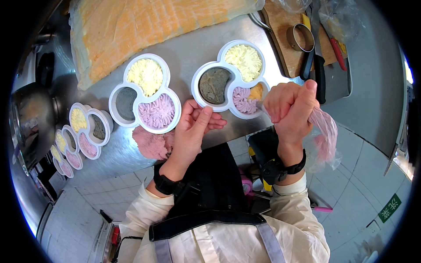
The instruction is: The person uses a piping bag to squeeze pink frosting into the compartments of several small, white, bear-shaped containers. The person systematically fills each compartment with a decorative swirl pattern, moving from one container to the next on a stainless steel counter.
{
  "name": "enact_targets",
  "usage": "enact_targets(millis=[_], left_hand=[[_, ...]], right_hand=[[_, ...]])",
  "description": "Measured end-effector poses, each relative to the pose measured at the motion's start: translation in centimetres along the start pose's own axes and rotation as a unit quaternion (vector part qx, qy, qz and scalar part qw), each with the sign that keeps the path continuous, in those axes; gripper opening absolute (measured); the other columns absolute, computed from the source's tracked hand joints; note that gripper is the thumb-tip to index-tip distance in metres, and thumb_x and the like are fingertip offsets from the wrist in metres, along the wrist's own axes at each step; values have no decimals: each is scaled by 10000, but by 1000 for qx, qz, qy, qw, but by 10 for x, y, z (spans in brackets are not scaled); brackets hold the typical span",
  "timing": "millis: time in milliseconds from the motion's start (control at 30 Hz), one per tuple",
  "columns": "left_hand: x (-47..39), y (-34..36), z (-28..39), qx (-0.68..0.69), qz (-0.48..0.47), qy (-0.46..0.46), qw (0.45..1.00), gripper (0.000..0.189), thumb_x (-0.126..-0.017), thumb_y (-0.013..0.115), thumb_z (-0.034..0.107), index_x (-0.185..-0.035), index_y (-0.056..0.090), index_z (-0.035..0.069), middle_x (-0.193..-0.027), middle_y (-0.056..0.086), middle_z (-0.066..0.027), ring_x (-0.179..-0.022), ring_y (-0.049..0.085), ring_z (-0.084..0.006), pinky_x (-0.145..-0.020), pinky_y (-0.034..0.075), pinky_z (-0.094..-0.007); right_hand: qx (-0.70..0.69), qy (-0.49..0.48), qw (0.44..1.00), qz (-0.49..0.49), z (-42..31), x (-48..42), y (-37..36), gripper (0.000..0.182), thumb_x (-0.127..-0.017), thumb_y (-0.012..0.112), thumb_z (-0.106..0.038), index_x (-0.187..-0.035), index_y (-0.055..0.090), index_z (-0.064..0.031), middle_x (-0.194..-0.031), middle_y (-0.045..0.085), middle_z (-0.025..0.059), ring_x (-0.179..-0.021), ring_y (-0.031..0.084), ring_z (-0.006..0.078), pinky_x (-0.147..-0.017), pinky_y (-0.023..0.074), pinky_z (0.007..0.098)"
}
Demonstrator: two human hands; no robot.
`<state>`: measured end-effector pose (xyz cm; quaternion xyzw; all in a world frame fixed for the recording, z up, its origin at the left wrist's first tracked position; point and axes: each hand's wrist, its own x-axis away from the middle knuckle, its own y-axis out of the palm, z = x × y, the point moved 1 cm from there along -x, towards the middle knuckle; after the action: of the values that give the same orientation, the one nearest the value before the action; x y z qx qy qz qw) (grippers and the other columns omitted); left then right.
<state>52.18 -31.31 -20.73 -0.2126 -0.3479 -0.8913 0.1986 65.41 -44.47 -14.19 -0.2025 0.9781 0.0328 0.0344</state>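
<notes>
My right hand (291, 108) squeezes a clear plastic piping bag (324, 131) with pink-purple filling, its tip at the lower right cup of a white three-cup container (215, 106). That cup holds purple piped cream (244, 100) beside an orange-yellow piece (256, 91). Yellow cream (243, 62) fills the top cup, and a dark grey-brown layer (213, 85) lies in the left one. My left hand (197, 123) touches this container's lower rim with its thumb, fingers spread beneath. Left of it stands another three-cup container (136, 98) with yellow cream, purple cream and a dark cup.
More filled containers (95, 131) line the left of the steel table. Pink crumbly material (153, 143) lies near the front edge. An orange sheet cake (138, 29) spans the back. At right, a wooden board (283, 29) bears a metal ring (301, 37) and knives (319, 75).
</notes>
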Motion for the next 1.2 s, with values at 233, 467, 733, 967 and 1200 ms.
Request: enact_targets(millis=[233,467,733,967,1200], left_hand=[[0,0,0,6,3,-1,1000,165,-944,452,190,-1018,432,44,-869,602,-104,-782,624,-197,-726,514,-308],[0,0,0,4,1,1,1000,165,-943,454,191,-1021,433,47,-867,604,-99,-778,626,-194,-723,515,-307],[-1,-2,-1,4,1,-3,1000,163,-943,454,181,-1036,434,49,-869,605,-90,-777,628,-187,-723,516,-307],[-1,-2,0,5,-2,2,1000,169,-941,457,182,-1039,436,45,-865,604,-89,-779,627,-184,-725,515,-308],[-1,-1,1,17,-10,11,1000,168,-938,465,182,-1030,440,44,-864,604,-91,-776,627,-182,-718,514,-305]], right_hand=[[43,-10,999,2,-2,-4,2,633,-982,191,-342,-428,342,-79,-394,368,22,-357,348,107,-381,270,241],[-53,-31,998,33,0,-15,-4,628,-986,191,-328,-429,334,-76,-407,398,34,-371,369,112,-383,275,238],[118,-42,992,-7,0,-11,1,614,-984,199,-283,-429,350,-67,-412,392,16,-376,346,103,-402,262,238],[140,-52,989,-5,1,-11,3,603,-978,205,-298,-434,336,-74,-410,378,18,-380,337,109,-404,270,256],[-108,-52,993,-7,-6,-19,-10,614,-976,161,-367,-449,292,-80,-404,338,31,-366,321,147,-392,297,274]])
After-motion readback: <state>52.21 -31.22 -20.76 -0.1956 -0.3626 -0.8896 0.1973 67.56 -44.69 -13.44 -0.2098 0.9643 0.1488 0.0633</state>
